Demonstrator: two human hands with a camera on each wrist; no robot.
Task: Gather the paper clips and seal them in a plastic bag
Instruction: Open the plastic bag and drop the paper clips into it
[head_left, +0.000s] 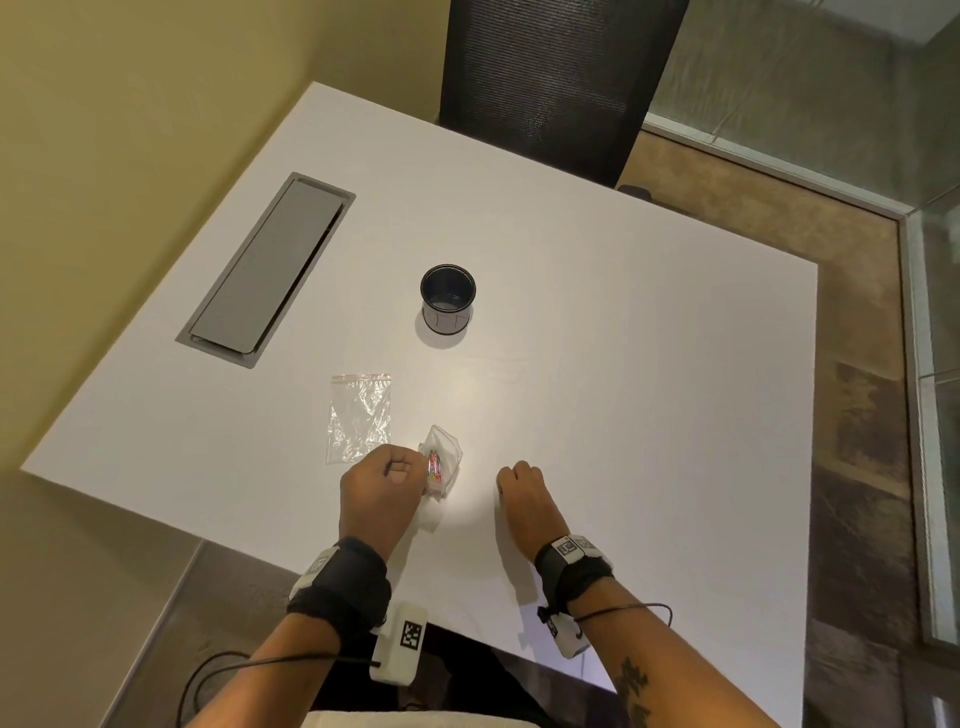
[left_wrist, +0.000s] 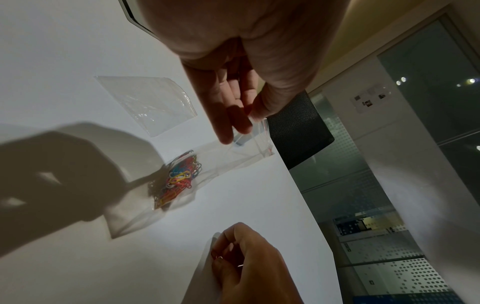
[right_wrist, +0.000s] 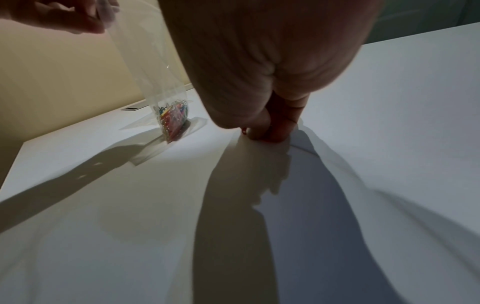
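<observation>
My left hand (head_left: 387, 480) pinches the top edge of a small clear zip bag (head_left: 441, 457), holding it upright so its bottom rests on the white table (head_left: 623, 364). Several coloured paper clips (left_wrist: 179, 179) lie bunched in the bag's bottom (right_wrist: 172, 118). To its right, my right hand (head_left: 519, 486) is curled with its fingertips (right_wrist: 262, 133) down on the table, pinching a red paper clip (left_wrist: 217, 258). A second clear bag (head_left: 359, 418) with nothing in it lies flat just beyond the left hand.
A black cup (head_left: 448, 297) stands upright in the middle of the table. A grey cable hatch (head_left: 267, 270) is set into the table at the left. A black mesh chair (head_left: 550, 78) stands at the far edge.
</observation>
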